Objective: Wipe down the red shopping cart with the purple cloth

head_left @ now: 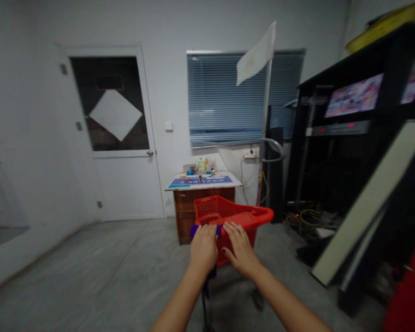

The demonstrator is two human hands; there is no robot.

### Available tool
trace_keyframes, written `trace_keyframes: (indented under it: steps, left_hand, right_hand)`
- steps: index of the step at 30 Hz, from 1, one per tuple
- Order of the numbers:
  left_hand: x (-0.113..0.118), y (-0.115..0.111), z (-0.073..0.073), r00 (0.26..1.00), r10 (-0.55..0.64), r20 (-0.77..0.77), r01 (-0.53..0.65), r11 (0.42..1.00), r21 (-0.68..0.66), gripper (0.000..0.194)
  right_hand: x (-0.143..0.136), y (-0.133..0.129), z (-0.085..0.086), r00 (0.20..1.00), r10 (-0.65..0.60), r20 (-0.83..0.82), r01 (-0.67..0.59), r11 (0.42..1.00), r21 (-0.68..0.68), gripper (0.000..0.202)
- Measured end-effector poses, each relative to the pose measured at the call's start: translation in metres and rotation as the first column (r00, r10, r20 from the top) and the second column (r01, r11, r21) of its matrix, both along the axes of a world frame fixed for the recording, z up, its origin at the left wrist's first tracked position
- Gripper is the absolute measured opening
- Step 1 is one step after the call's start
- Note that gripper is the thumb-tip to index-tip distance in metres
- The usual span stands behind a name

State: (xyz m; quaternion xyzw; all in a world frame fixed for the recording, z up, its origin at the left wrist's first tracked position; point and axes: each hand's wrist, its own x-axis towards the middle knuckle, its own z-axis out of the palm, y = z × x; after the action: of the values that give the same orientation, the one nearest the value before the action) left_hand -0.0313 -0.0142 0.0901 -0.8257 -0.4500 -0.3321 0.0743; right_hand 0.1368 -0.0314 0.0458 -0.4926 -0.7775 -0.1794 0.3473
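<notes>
A red plastic shopping cart [244, 219] with a latticed basket stands right before me on the concrete floor. Its handle has a purple sleeve [194, 231]. My left hand [204, 248] is closed over this purple part, the fingers curling away from me out of sight. Beside it, my right hand [240, 246] lies on the red edge of the cart, its fingers stretched forward and its thumb apart below. Part of the basket and most of the cart's legs are hidden behind my hands and forearms.
Beyond the cart, a wooden cabinet [185, 203] bears a blue-white board and small items. A white door [127, 184] is at left. To the right stand a flag pole [267, 99], a black rack [380, 60] with screens, a leaning pale board [370, 203] and floor cables [311, 216].
</notes>
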Motion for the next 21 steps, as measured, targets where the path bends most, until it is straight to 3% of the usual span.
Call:
trace_keyframes:
  steps: [4,8,12,17,21]
  left_hand:
    - [0.012,0.004,0.001,1.0,0.011,0.002,-0.011,1.0,0.009,0.036]
    - [-0.003,0.001,-0.008,0.997,-0.058,-0.054,0.062,0.996,0.059,0.045]
    - [-0.01,-0.003,-0.014,0.998,0.061,-0.035,-0.057,0.993,0.104,0.041]
    - [0.012,-0.002,-0.008,0.993,0.117,0.002,-0.116,0.991,0.071,0.039]
    - [0.006,-0.005,-0.005,0.998,0.067,-0.018,-0.066,0.997,0.048,0.039]
  right_hand:
    - [-0.001,0.0,-0.001,1.0,0.002,0.001,-0.002,1.0,0.012,0.066]
    - [0.003,0.001,-0.002,1.0,0.015,0.028,-0.015,1.0,0.013,0.068]
    - [0.003,0.005,-0.007,0.999,0.035,0.023,-0.036,0.999,0.038,0.072]
    - [0.0,0.009,-0.011,0.999,0.054,-0.001,-0.054,0.996,0.077,0.07]
    - [0.003,0.009,-0.01,0.997,0.076,0.021,-0.078,0.995,0.066,0.071]
